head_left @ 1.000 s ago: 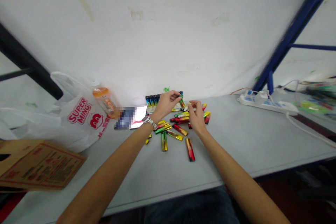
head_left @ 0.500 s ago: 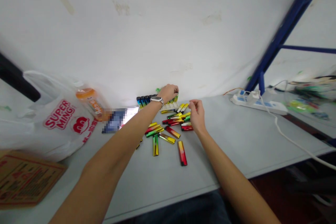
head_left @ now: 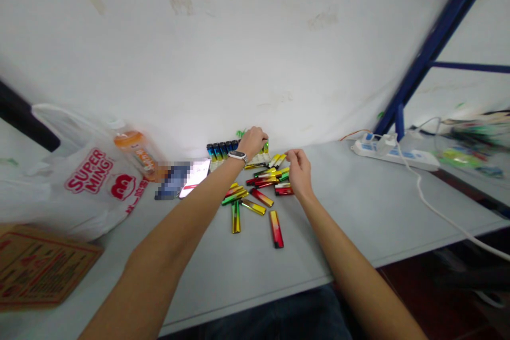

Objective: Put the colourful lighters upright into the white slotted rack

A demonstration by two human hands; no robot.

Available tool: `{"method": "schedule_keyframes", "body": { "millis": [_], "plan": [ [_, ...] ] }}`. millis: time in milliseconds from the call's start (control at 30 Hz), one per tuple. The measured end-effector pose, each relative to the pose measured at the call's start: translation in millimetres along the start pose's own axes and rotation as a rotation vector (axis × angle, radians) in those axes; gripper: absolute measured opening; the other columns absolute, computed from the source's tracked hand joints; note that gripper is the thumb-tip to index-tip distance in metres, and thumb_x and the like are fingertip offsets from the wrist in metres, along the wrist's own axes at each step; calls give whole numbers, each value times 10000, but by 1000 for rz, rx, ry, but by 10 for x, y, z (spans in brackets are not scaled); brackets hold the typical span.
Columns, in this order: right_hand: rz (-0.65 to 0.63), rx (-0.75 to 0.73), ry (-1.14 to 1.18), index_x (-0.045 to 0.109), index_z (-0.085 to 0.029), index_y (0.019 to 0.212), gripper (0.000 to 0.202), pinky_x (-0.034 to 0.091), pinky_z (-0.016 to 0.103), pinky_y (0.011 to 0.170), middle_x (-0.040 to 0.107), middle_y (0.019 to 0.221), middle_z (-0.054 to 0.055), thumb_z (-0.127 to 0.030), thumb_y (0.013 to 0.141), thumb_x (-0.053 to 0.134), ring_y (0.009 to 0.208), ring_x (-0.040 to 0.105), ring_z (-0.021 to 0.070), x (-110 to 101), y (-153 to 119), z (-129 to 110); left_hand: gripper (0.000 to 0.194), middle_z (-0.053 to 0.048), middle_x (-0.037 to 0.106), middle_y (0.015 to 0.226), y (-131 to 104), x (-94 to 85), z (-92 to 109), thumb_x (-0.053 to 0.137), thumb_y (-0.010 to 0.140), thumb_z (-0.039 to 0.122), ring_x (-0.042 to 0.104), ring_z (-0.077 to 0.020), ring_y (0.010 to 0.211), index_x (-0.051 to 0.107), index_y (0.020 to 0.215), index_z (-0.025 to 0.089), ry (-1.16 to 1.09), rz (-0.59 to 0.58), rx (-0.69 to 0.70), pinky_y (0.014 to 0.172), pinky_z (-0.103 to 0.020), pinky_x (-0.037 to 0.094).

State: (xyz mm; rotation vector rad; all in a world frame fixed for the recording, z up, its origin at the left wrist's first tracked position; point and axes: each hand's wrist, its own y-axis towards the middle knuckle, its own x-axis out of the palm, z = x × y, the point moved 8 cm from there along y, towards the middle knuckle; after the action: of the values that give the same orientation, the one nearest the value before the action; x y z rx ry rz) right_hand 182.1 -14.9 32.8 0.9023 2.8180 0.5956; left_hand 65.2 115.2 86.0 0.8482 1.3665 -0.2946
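My left hand (head_left: 252, 142), with a watch on its wrist, reaches to the wall end of the table. Its fingers are closed on a yellow-green lighter (head_left: 265, 146) at the right end of a pale tray (head_left: 215, 165). Dark-topped blue and yellow lighters (head_left: 223, 150) stand upright in a row at the tray's left end. My hand hides the tray's middle. My right hand (head_left: 300, 174) is closed above the right side of a loose heap of red, gold and green lighters (head_left: 266, 180); whatever its fingers pinch is hidden. A red-gold lighter (head_left: 276, 229) lies apart in front.
Left of the tray lies a phone (head_left: 195, 178) with a lit screen. Beyond it are an orange-capped drink bottle (head_left: 139, 151), a white plastic bag (head_left: 95, 191) and a cardboard box (head_left: 48, 268). A power strip (head_left: 398, 155) with a white cable sits at right, beside a blue metal frame (head_left: 418, 58).
My left hand has shifted slightly left along the tray, showing more of the upright row. My right hand stays nearly in place, and the view has tilted a little.
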Motion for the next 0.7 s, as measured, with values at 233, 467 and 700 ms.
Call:
{"method": "schedule_keyframes", "body": {
  "millis": [233, 467, 700],
  "plan": [
    [-257, -170, -267, 633, -195, 815, 122, 422, 352, 833, 635, 846, 44, -243, 792, 524, 841, 551, 210, 212, -90, -84, 322, -154, 662, 1042, -66, 24, 42, 452, 928, 155, 546, -293, 1074, 772, 894, 143, 96, 13, -9, 885, -417, 455],
    [-686, -380, -751, 739, -244, 995, 265, 357, 416, 881, 590, 1043, 93, -233, 763, 610, 1055, 484, 295, 562, -510, -208, 306, -143, 617, 1167, -335, -197, 72, 453, 937, 157, 523, -287, 1110, 720, 1087, 160, -43, 140, 4, 972, -461, 422],
    [-737, -437, -954, 707, -214, 1122, 332, 339, 428, 889, 583, 1092, 133, -269, 808, 614, 1090, 462, 321, 706, -586, -151, 231, -76, 646, 1062, -1237, -463, -58, 472, 950, 182, 569, -224, 1061, 692, 1021, 192, -376, 414, -175, 986, -386, 455]
  ]
}}
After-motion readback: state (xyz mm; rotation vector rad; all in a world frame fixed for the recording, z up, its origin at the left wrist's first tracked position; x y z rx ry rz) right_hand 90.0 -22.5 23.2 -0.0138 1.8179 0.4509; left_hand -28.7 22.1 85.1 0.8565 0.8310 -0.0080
